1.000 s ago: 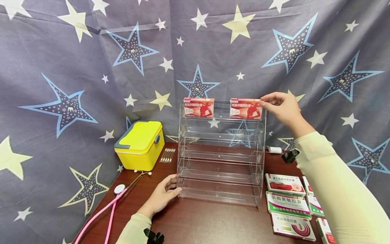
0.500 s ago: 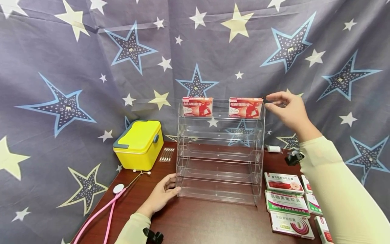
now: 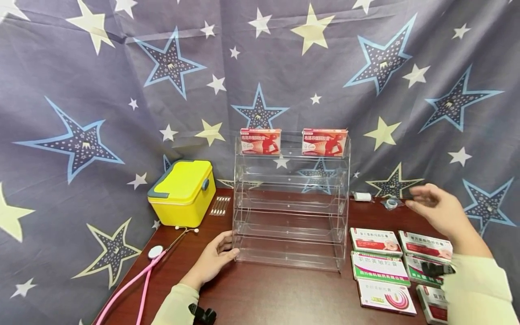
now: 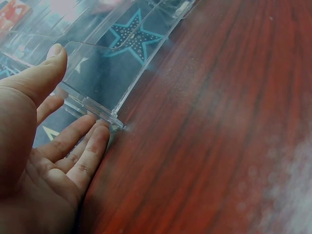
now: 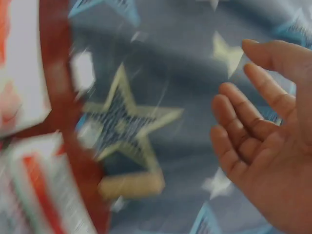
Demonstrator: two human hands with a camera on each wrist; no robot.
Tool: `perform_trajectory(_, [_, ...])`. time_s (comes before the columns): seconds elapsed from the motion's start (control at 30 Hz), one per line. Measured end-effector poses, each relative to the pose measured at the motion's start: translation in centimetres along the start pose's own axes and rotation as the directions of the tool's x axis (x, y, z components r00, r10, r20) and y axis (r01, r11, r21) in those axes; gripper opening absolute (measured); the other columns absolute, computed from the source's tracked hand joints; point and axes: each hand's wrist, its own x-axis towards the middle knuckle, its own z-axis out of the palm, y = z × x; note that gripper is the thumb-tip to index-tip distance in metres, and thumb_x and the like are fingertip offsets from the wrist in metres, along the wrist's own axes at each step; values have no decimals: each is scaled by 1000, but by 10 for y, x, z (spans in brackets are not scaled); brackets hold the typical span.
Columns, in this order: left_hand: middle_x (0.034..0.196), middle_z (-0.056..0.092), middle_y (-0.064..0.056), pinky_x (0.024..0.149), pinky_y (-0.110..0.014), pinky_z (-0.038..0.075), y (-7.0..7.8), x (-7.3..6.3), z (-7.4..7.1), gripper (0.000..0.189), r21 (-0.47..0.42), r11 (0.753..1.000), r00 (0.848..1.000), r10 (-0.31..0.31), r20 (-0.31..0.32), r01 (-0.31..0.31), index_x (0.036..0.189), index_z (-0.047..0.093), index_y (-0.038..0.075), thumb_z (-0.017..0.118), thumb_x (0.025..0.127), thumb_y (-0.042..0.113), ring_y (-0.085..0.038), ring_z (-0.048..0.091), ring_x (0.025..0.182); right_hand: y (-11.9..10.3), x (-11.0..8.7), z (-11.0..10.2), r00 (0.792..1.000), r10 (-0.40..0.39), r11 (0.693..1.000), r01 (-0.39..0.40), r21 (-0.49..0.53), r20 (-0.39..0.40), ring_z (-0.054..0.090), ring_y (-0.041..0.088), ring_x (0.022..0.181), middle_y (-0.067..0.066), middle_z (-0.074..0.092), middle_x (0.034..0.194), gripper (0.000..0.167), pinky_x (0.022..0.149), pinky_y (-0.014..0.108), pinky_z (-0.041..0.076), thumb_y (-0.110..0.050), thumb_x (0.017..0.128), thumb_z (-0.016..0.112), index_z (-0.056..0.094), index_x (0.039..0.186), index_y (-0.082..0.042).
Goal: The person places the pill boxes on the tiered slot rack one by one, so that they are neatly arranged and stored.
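Observation:
A clear plastic tiered display rack (image 3: 290, 259) stands on the table. My left hand (image 3: 213, 261) is at its lower left corner. In the left wrist view, fingertips (image 4: 100, 131) rest against the rack's bottom edge, while the thumb extends over the clear side. Two red-and-white medicine boxes, one left (image 3: 260, 142) and one right (image 3: 324, 143), stand on the top tier; the lower tiers hold nothing. My right hand (image 3: 440, 210) is in the air right of the rack, above more medicine boxes (image 3: 425, 246). Its fingers are loosely bent with nothing between them.
Several medicine boxes (image 3: 379, 268) lie in two columns on the table (image 3: 280, 298) at right. Behind them are a white roll (image 3: 363, 197) and a small wrapped roll (image 3: 392, 204). A yellow case (image 3: 183, 194), cotton swabs (image 3: 220, 206) and a pink stethoscope (image 3: 122, 293) are at left.
My right hand has left the box at the right of the top tier and moved down and right, over the boxes on the table. My left hand stays at the rack's corner.

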Motion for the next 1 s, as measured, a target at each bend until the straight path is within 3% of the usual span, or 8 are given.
perform_trajectory(0.13, [138,59,-23,95,-26,51,-1,-1,0,58,-1,1000,1000,6,6,-6,152,48,7,73,101,15,-39,59,123,42,-26,-1,992,108,993,-104,-64,59,47,-22,88,24,70,121,53,66,12,46,-31,98,77,61,134,4])
perform_trajectory(0.2, [138,60,-24,95,-26,51,-1,-1,0,58,-3,1000,1000,9,6,-9,152,48,7,73,101,15,-39,59,123,57,-36,-2,985,155,986,-149,-79,74,49,-16,88,36,62,128,57,63,17,49,-32,99,75,58,137,7])
perform_trajectory(0.33, [137,60,-22,95,-27,52,-3,0,0,57,-9,1000,1000,-5,-1,5,152,49,7,74,100,16,-38,60,122,75,-49,-3,963,260,960,-251,-120,69,65,26,102,42,53,137,68,61,26,49,-39,100,72,52,140,11])
perform_trajectory(0.43, [137,61,-21,95,-27,51,-2,0,-1,57,-9,1000,1000,-23,-4,23,151,49,8,74,100,17,-36,60,122,82,-54,-3,952,302,945,-291,-152,54,53,57,118,44,48,139,71,66,32,52,-40,101,71,49,141,14])
perform_trajectory(0.53, [138,61,-20,95,-28,51,-1,1,-1,57,-8,999,999,-32,-5,32,151,50,10,74,100,17,-35,60,122,87,-56,-2,948,313,941,-303,-153,49,47,62,123,45,44,141,68,78,53,55,-36,101,71,48,141,15])
perform_trajectory(0.63, [138,60,-21,95,-28,51,0,1,-1,57,-10,1000,1000,-26,1,26,151,49,9,74,100,16,-36,59,123,92,-58,-2,945,325,937,-316,-149,41,46,63,124,46,43,141,68,89,68,47,-33,101,72,47,140,16])
perform_trajectory(0.8, [139,59,-24,95,-27,51,0,1,-1,57,1,1000,1000,-5,17,5,152,47,6,72,102,16,-38,59,122,101,-62,-4,935,348,930,-335,-151,68,44,65,124,47,39,143,72,92,70,43,-34,101,70,42,143,18])
perform_trajectory(1.0, [139,59,-25,95,-27,51,0,0,-1,57,3,1000,1000,9,21,-9,152,47,6,71,102,15,-40,58,123,110,-62,-3,935,337,933,-317,-168,110,46,65,122,49,39,142,72,89,67,47,-29,99,73,42,142,20])
